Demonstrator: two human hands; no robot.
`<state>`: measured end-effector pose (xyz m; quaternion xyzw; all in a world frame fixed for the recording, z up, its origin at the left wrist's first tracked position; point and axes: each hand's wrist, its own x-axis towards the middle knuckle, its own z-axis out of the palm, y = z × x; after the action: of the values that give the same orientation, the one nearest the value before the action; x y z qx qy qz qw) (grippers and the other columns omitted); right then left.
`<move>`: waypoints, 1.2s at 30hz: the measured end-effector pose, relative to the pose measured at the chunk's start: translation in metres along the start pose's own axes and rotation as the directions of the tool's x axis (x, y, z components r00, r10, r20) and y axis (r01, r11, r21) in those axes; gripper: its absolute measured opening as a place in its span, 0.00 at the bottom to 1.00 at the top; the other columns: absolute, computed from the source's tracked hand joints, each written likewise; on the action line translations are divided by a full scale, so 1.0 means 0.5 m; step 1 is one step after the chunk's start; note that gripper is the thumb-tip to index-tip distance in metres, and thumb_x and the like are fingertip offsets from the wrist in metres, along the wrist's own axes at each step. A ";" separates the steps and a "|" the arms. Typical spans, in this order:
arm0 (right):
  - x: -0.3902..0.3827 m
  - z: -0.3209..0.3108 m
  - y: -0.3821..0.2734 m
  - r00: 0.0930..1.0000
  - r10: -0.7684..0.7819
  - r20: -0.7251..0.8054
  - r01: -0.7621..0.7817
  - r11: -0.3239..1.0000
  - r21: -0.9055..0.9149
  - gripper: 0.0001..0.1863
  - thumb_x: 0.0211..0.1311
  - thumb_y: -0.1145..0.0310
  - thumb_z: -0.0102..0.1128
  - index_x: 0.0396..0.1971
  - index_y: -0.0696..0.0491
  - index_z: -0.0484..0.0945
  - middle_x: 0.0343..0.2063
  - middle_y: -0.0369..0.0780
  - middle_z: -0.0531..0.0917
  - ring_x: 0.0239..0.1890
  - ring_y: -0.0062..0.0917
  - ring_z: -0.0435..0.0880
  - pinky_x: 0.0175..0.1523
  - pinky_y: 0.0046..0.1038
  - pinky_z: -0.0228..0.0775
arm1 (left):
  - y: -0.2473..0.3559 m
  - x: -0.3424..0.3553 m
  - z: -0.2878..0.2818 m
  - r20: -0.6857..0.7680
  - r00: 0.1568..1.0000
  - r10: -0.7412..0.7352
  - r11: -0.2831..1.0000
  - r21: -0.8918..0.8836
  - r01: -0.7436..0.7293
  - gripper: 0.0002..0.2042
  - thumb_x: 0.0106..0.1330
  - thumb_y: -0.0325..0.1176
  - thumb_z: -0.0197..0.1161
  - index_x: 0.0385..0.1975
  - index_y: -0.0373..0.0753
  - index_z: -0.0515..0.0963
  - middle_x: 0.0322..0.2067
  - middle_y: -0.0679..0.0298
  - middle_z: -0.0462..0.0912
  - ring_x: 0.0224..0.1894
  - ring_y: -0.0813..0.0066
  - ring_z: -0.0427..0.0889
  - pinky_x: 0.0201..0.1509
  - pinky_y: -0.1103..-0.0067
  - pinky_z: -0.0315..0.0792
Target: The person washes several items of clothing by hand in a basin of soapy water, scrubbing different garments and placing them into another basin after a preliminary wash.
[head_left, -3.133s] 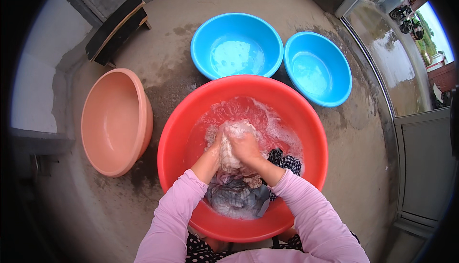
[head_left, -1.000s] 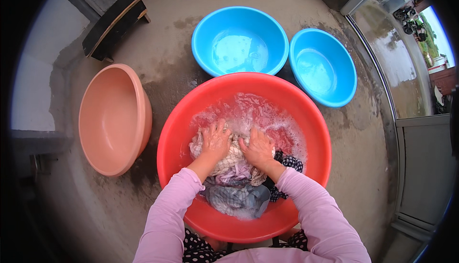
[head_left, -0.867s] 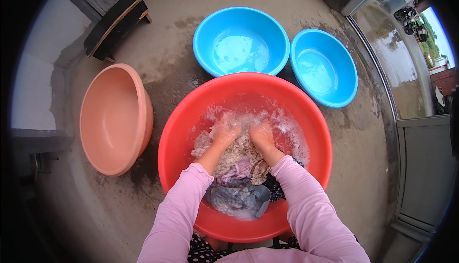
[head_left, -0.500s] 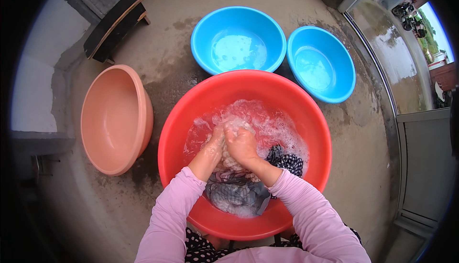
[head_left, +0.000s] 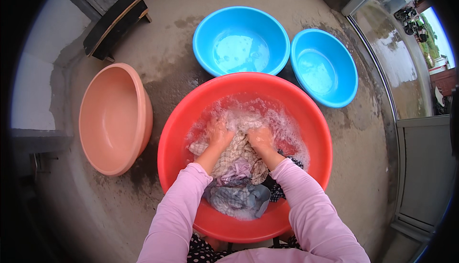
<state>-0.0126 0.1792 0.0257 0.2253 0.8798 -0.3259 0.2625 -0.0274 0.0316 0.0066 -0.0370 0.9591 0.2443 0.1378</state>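
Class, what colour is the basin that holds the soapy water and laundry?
Red basin, seen best in the head view.

soft even daylight, sharp centre, fisheye bending and dark vignette at rim

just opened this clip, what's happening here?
A person in pink sleeves is hand-washing laundry. Both the left hand and the right hand press a pale checked cloth into foamy water in a large round red plastic basin. More wet clothes lie at its near side. Two blue basins hold water; a tilted peach basin looks empty.
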 end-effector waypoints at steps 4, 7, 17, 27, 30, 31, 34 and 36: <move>-0.090 0.010 -0.105 0.970 -0.183 -0.161 0.218 0.947 0.235 0.26 0.55 0.54 0.54 0.50 0.56 0.73 0.37 0.57 0.82 0.44 0.53 0.80 0.51 0.45 0.70 | 0.013 0.075 0.011 0.376 0.926 -0.023 0.000 -0.927 0.376 0.26 0.63 0.52 0.59 0.55 0.40 0.72 0.53 0.54 0.73 0.52 0.55 0.73 0.54 0.61 0.71; -0.161 -0.007 -0.131 0.947 -0.319 -0.026 0.315 0.915 0.251 0.35 0.54 0.43 0.60 0.54 0.55 0.74 0.37 0.54 0.83 0.43 0.48 0.82 0.49 0.39 0.71 | -0.034 0.079 0.020 0.527 0.794 0.303 -0.364 -0.706 0.608 0.25 0.66 0.49 0.58 0.56 0.38 0.70 0.49 0.57 0.78 0.49 0.67 0.78 0.54 0.70 0.74; -0.030 -0.063 -0.052 0.969 0.065 -0.239 -0.013 0.977 0.212 0.28 0.58 0.42 0.54 0.37 0.56 0.81 0.36 0.50 0.84 0.43 0.43 0.82 0.49 0.39 0.71 | 0.023 -0.048 -0.112 0.134 0.958 0.252 0.758 -0.642 -0.110 0.20 0.62 0.42 0.59 0.53 0.45 0.71 0.49 0.52 0.76 0.52 0.57 0.75 0.54 0.65 0.68; 0.018 -0.004 0.015 0.991 -0.026 -0.134 0.011 0.993 -0.116 0.33 0.60 0.46 0.50 0.57 0.57 0.67 0.50 0.56 0.76 0.52 0.49 0.75 0.53 0.52 0.65 | 0.004 -0.012 0.028 0.102 0.993 0.052 0.994 0.090 -0.061 0.35 0.55 0.47 0.63 0.65 0.50 0.62 0.65 0.52 0.59 0.65 0.51 0.60 0.66 0.59 0.57; -0.025 0.004 -0.049 0.992 0.032 -0.125 -0.020 0.995 0.096 0.31 0.62 0.45 0.49 0.53 0.56 0.71 0.41 0.56 0.80 0.46 0.52 0.79 0.50 0.47 0.70 | 0.017 0.036 0.024 0.170 0.979 -0.108 0.635 -0.746 0.200 0.35 0.59 0.57 0.60 0.63 0.45 0.64 0.59 0.53 0.68 0.59 0.56 0.69 0.64 0.62 0.62; -0.064 0.001 -0.085 0.982 -0.120 -0.143 0.128 0.991 0.043 0.29 0.62 0.45 0.49 0.51 0.55 0.74 0.35 0.55 0.82 0.41 0.54 0.80 0.48 0.45 0.72 | 0.044 0.035 -0.004 0.404 0.896 -0.184 0.105 -0.898 0.427 0.34 0.60 0.60 0.58 0.62 0.44 0.66 0.57 0.54 0.72 0.57 0.57 0.72 0.63 0.62 0.64; -0.184 0.005 -0.153 0.946 -0.325 -0.026 0.324 0.932 0.164 0.25 0.60 0.45 0.52 0.45 0.51 0.78 0.31 0.54 0.83 0.39 0.51 0.81 0.47 0.44 0.71 | -0.028 0.052 -0.020 0.558 0.795 0.238 -0.316 -0.730 0.607 0.31 0.63 0.56 0.55 0.59 0.40 0.67 0.52 0.56 0.75 0.53 0.63 0.76 0.58 0.70 0.68; -0.194 0.019 -0.153 0.957 -0.289 0.007 0.278 0.926 0.255 0.26 0.60 0.44 0.51 0.38 0.53 0.81 0.33 0.54 0.83 0.41 0.49 0.81 0.48 0.43 0.71 | -0.035 0.026 -0.003 0.505 0.824 0.257 -0.331 -0.755 0.567 0.28 0.63 0.53 0.56 0.57 0.41 0.68 0.50 0.56 0.76 0.51 0.63 0.76 0.56 0.69 0.68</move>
<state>0.0210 0.0983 0.1134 0.1199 0.8487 -0.4741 0.2012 -0.0380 0.0152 -0.0038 -0.2100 0.2602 0.8848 0.3245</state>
